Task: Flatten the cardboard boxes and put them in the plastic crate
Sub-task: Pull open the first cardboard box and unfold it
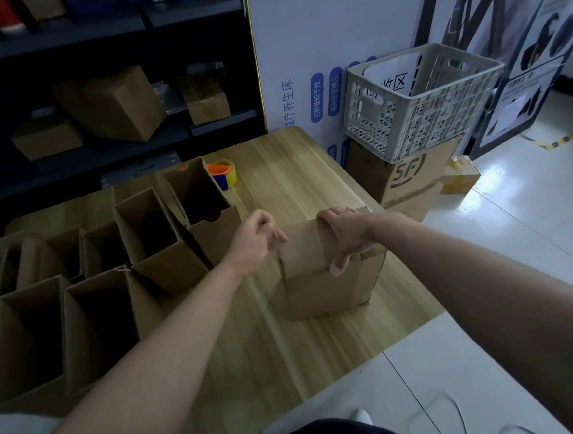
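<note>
A closed brown cardboard box [320,282] stands on the wooden table [288,359] in front of me. My right hand [344,236] grips its top, fingers over the far edge and thumb down the front. My left hand [256,241] pinches a strip of clear tape at the box's top left edge; the strip runs down toward me. Several open-topped cardboard boxes [158,239] stand in rows on the left of the table. The pale plastic crate [416,106] sits at the far right on a printed cardboard carton [407,174], with a white sheet inside.
A roll of tape with an orange core [222,173] lies on the table behind the open boxes. Dark shelving [111,103] with more boxes stands behind the table. A small box [460,174] rests on the tiled floor at the right.
</note>
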{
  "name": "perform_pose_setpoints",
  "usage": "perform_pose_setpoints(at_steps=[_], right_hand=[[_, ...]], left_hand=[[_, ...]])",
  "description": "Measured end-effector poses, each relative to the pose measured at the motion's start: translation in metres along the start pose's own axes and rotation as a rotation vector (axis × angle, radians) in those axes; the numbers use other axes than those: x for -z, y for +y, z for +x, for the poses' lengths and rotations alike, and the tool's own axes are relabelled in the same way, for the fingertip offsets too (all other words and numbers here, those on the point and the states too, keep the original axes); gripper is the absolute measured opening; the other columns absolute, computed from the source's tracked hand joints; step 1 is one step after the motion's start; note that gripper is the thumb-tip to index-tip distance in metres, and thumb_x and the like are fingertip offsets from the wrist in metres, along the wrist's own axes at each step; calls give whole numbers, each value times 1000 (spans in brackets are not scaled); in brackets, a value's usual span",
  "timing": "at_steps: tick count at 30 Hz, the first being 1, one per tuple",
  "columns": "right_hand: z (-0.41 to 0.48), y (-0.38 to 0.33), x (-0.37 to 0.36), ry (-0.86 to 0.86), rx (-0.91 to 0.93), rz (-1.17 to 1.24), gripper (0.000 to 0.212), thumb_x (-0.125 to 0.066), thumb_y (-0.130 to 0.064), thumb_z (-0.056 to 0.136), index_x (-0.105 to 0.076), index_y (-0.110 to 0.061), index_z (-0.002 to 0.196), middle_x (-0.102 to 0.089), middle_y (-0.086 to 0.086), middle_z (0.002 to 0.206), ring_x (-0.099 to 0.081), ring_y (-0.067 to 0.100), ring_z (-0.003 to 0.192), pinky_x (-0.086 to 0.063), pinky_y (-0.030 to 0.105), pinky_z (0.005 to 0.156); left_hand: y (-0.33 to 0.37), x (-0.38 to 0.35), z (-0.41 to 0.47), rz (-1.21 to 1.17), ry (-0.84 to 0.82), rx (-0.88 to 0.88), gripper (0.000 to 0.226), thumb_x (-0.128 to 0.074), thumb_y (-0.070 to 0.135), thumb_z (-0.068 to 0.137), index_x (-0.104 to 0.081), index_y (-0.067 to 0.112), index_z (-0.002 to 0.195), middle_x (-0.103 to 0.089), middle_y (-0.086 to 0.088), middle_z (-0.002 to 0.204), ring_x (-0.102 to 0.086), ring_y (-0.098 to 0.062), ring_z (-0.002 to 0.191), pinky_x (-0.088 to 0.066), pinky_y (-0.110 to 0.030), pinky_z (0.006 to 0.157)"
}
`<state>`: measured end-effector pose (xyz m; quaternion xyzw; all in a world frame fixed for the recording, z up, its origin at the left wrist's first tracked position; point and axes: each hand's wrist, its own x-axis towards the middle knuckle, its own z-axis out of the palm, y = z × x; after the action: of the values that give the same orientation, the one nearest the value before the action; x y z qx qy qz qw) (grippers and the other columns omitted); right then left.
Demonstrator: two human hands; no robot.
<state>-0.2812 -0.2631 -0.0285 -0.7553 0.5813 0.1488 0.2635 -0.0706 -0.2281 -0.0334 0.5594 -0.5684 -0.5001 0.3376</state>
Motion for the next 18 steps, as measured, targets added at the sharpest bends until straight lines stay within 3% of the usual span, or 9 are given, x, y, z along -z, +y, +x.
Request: perform_pose_setpoints(at_steps=[3, 5, 7, 9, 11, 14, 18], right_hand=[[-1, -3, 4, 6, -17, -31, 127, -84, -55, 52, -9, -27, 150, -20, 1, 154, -21, 29, 140, -27, 52, 110], [-2, -8, 7, -8, -37, -77, 126, -84, -55, 53, -7, -27, 150, -19, 1, 155, -19, 30, 141, -25, 53, 111], [0, -17, 6, -20, -26, -148, 127, -83, -53, 56, -1, -29, 151, -12, 2, 157, -10, 32, 144, -16, 56, 114], [3, -33, 0, -17, 14, -224, 130, -82, -51, 58, 7, -29, 150, -3, 3, 159, 1, 33, 145, -4, 57, 115], [7, -51, -10, 12, 52, -242, 134, -81, -55, 57, 13, -29, 149, 1, 5, 159, 7, 34, 144, 1, 59, 113], [10, -64, -15, 117, 110, -251, 135, -82, -52, 57, 14, -30, 149, -10, 9, 156, -5, 36, 143, -3, 62, 111], [8, -59, 5, 231, 176, -159, 132, -81, -49, 56, 14, -37, 147, -16, 7, 150, -18, 35, 137, -21, 62, 109]], left_hand=[[-8, 19, -1, -176, 190, 65, 15, -38, 9, 100, -47, 10, 87, -59, -8, 75, -58, -19, 68, -52, -29, 62], [-15, 23, -3, -263, 201, 166, 12, -42, 18, 100, -47, 9, 93, -57, -9, 80, -58, -19, 70, -56, -32, 66], [-20, 20, -4, -226, 143, 251, 23, -56, 29, 93, -44, 12, 105, -54, -8, 94, -60, -19, 80, -58, -34, 69], [-22, 12, -5, -145, 94, 291, 46, -69, 18, 85, -35, 21, 116, -48, -6, 104, -61, -20, 88, -57, -27, 61], [-21, 3, -6, -252, 96, 321, 58, -69, 0, 81, -33, 23, 121, -46, -5, 101, -62, -20, 84, -54, -21, 53], [-17, 0, -4, -407, 134, 310, 56, -65, -11, 79, -42, 14, 124, -47, -5, 97, -62, -20, 83, -56, -22, 56], [-7, 13, 5, -589, 249, 262, 47, -58, -12, 82, -48, 12, 121, -53, -10, 98, -64, -25, 85, -59, -35, 73]])
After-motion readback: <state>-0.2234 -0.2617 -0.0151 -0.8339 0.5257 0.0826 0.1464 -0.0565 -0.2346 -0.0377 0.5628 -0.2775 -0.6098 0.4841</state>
